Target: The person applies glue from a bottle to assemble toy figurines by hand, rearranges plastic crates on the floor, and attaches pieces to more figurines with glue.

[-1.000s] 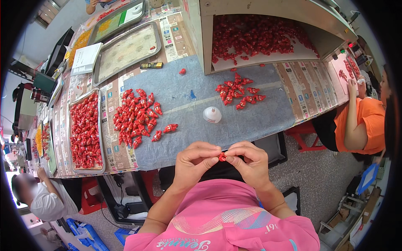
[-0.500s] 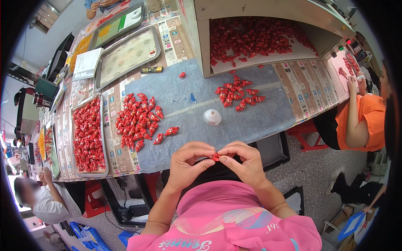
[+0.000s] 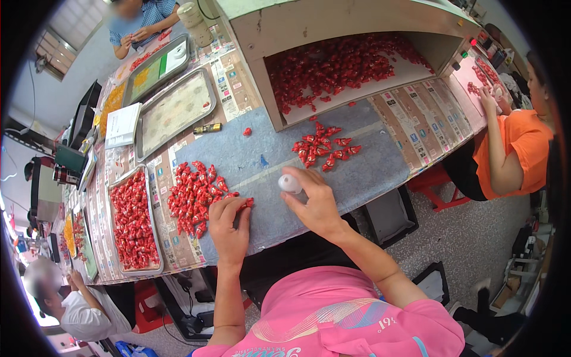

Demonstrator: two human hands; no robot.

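Note:
My left hand (image 3: pixel 229 223) is at the right edge of a pile of small red plastic pieces (image 3: pixel 191 193), fingers curled over a red piece (image 3: pixel 247 203) that shows beside the fingertips. Whether that piece is lifted off the mat, I cannot tell. My right hand (image 3: pixel 314 202) has its thumb and fingers around a small white squeeze bottle (image 3: pixel 288 184) with a pointed tip, over the blue cloth mat (image 3: pixel 262 217). Farther off on the mat lies a smaller group of red pieces (image 3: pixel 318 146).
A tray (image 3: pixel 159 262) full of red pieces stands left. Behind it are an empty metal tray (image 3: pixel 205 77) and papers (image 3: pixel 123 126). A large open-fronted box (image 3: pixel 267 89) with red pieces stands at the back. Co-workers sit right (image 3: pixel 511 154), left (image 3: pixel 89 312) and far left (image 3: pixel 143 27).
My hands have parted from the red piece they held together. The left went to the pile at the left; the right reached forward and took hold of the white bottle. The view shifted slightly.

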